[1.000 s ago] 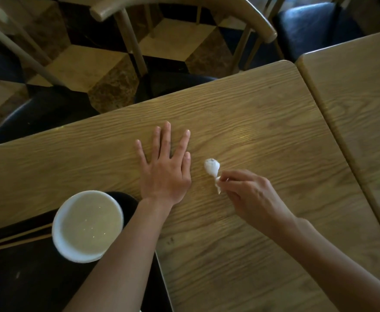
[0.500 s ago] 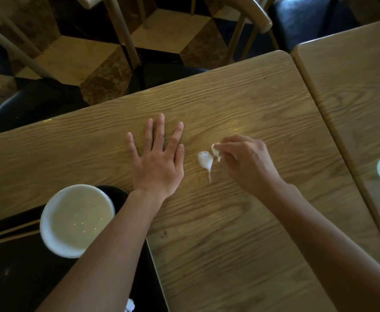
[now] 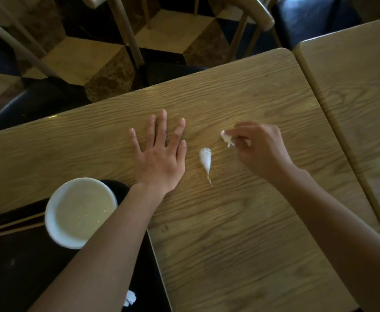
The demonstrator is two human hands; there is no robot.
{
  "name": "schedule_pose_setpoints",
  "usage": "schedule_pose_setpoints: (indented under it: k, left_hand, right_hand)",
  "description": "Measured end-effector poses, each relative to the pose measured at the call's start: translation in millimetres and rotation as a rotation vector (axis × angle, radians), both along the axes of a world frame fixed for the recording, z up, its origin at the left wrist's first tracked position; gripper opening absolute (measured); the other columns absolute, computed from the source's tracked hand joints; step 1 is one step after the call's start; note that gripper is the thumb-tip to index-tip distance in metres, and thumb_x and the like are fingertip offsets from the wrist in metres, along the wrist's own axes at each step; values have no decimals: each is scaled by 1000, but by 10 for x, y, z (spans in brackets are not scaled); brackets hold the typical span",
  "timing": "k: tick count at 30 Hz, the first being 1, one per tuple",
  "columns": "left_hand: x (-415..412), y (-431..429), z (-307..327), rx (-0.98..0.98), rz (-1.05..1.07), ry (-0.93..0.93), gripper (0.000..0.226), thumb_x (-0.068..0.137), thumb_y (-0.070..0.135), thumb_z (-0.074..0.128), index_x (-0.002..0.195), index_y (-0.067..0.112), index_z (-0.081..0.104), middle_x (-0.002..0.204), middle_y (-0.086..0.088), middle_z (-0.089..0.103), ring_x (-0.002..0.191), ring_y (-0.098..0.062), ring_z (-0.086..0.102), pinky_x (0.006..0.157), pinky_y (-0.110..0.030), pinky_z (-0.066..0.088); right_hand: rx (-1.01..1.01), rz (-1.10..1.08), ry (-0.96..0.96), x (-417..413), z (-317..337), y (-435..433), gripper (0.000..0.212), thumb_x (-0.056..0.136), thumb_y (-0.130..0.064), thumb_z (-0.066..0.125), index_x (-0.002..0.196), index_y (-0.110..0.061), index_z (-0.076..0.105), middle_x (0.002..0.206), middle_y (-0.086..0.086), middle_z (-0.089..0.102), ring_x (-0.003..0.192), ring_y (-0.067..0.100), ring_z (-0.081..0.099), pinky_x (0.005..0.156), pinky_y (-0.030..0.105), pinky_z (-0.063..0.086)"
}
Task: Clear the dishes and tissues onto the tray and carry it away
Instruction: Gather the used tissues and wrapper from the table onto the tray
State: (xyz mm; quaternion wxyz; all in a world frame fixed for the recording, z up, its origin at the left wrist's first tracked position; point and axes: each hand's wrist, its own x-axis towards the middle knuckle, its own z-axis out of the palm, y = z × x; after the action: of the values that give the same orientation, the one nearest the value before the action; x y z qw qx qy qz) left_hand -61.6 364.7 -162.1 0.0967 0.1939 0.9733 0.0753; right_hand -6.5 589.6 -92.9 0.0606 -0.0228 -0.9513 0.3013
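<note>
Nearest, at the lower left, a black tray (image 3: 15, 266) sits on the wood-grain surface (image 3: 240, 233); it carries a round white bowl (image 3: 80, 212), pale wooden chopsticks (image 3: 11, 226) and a crumpled white tissue (image 3: 130, 298) at its near edge; farther in, the left hand (image 3: 159, 158) lies flat, fingers spread, holding nothing; just beside it a teardrop-shaped twisted tissue (image 3: 205, 161) rests on the grain; the right hand (image 3: 258, 149) pinches a small white tissue scrap (image 3: 226, 137); beyond, curved wooden chairs (image 3: 258, 16) stand on patterned stone floor (image 3: 90, 57).
</note>
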Motion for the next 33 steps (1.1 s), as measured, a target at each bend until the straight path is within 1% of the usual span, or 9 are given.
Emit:
schedule_pose_setpoints:
  k: [3, 5, 10, 14, 17, 20, 23, 29, 33]
  left_hand:
    - [1, 3, -13, 2, 1, -2, 56, 104, 52, 5, 158, 45, -3, 170, -1, -12, 155, -23, -14, 118, -65, -9]
    - [-1, 0, -16, 15, 2, 0, 56, 104, 52, 6, 158, 45, -1, 170, -1, -11, 155, -22, -13, 118, -65, -10]
    - [-8, 13, -5, 33, 5, 17, 57, 104, 51, 9, 160, 42, 2, 171, -2, -7, 156, -23, -10, 118, -65, -7]
    - [-3, 2, -6, 28, -5, 15, 58, 103, 50, 11, 160, 41, 3, 171, -4, -6, 156, -24, -8, 118, -66, -6]
    - [-2, -6, -15, 37, 4, 20, 57, 104, 51, 9, 160, 42, 4, 171, -3, -6, 156, -24, -9, 118, -65, -8]
    - [4, -9, -18, 23, -5, 34, 56, 104, 52, 7, 160, 43, 3, 171, -3, -5, 156, -25, -8, 118, -66, -7]
    - [3, -13, -15, 12, -13, 35, 57, 104, 52, 8, 160, 43, 3, 171, -3, -6, 156, -25, -8, 118, -66, -7]
    - [1, -25, 1, 46, -12, 34, 55, 105, 48, 11, 160, 42, 8, 171, -2, -2, 156, -23, -7, 118, -66, -8]
    - [-15, -22, 42, 101, -10, 5, 55, 105, 45, 18, 160, 40, 15, 171, -3, 3, 156, -23, -4, 118, -65, -10]
  right_hand:
    - [54, 36, -66, -134, -38, -84, 26, 85, 10, 67, 99, -7, 81, 100, 11, 78, 88, 24, 72, 81, 35, 58]
    - [71, 161, -66, -76, -37, -172, 28, 82, 14, 66, 95, -5, 82, 97, 11, 78, 84, 25, 73, 77, 39, 59]
    - [20, 437, -114, 372, -57, -298, 33, 76, 21, 67, 93, -4, 81, 96, 9, 76, 85, 24, 70, 78, 35, 58]
    - [-26, 599, -235, 565, -7, -278, 32, 79, 15, 70, 96, -10, 82, 102, 3, 76, 91, 15, 68, 82, 19, 53]
    - [-77, 386, -179, 378, 63, -148, 29, 77, 12, 73, 91, -11, 82, 98, 3, 78, 87, 13, 72, 79, 18, 54]
    - [-12, 107, -68, -17, 81, -38, 26, 84, 8, 70, 97, -11, 82, 97, 5, 79, 86, 16, 73, 80, 28, 57]
    - [31, 73, -99, -291, 37, -118, 24, 87, 4, 68, 102, -10, 81, 103, 8, 78, 92, 20, 72, 85, 32, 56]
    - [-5, 445, -120, 66, 7, -436, 25, 84, 10, 60, 82, -3, 80, 92, 11, 75, 82, 21, 72, 72, 35, 59]
    - [-4, 669, -286, 421, 19, -360, 32, 77, 17, 69, 91, -10, 81, 99, 2, 74, 91, 13, 67, 79, 23, 55]
